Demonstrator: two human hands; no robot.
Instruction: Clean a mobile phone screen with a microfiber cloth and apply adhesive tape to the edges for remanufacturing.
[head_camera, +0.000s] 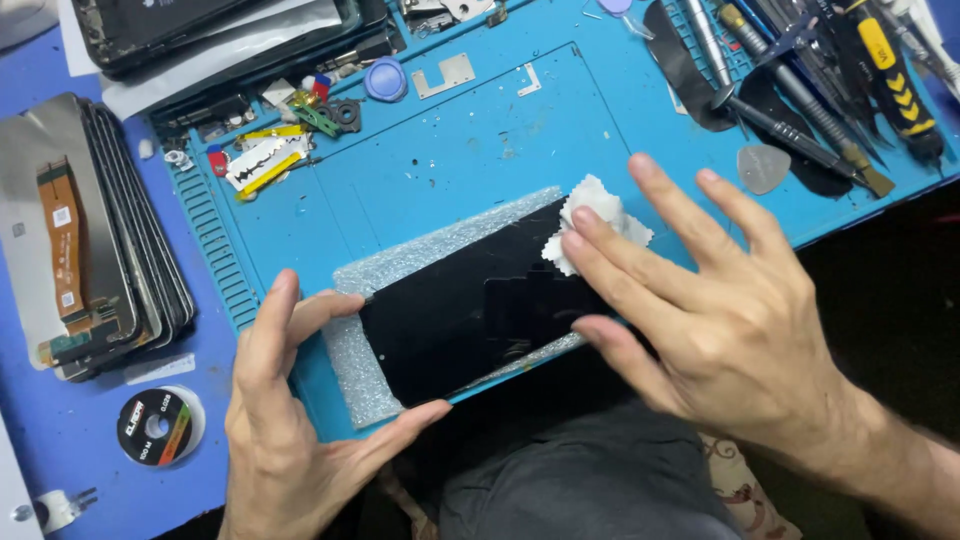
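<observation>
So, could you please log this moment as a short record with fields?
Surface: blue work mat
Centre: black phone screen lying on a grey foam sheet
Left hand: fingers braced at the screen's near-left corner
Right hand: fingers pressing a white cloth onto the screen's far end
Left side: stack of display panels, tape roll
Far right: screwdrivers

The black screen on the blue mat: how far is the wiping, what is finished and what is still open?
Done: the black screen lies flat on a grey foam sheet on the blue mat. In hand: the right hand presses a small white cloth on the screen's far corner, while the left hand steadies the near edge. Left: the cloth covers only that corner; how clean the remaining glass is cannot be told.
</observation>
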